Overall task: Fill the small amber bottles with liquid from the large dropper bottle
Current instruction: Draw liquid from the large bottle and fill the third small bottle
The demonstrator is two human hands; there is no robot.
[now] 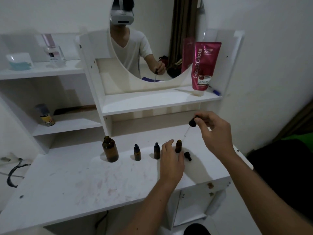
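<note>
The large amber bottle (110,149) stands uncapped on the white tabletop (84,180). To its right stand two small capped amber bottles (137,153) (156,151). A third small amber bottle (178,146), uncapped, stands further right, with its black cap (187,155) lying beside it. My right hand (213,131) pinches the black bulb of the big dropper (190,125); its glass tip points down-left above the uncapped small bottle. My left hand (171,157) hovers beside that bottle with fingers apart, holding nothing.
A pink lotion tube (203,65) stands on the shelf under the round mirror (157,39). Left shelves carry a small jar (45,115), a glass perfume bottle (53,52) and a tub (19,61). A black cable (13,172) hangs at the left.
</note>
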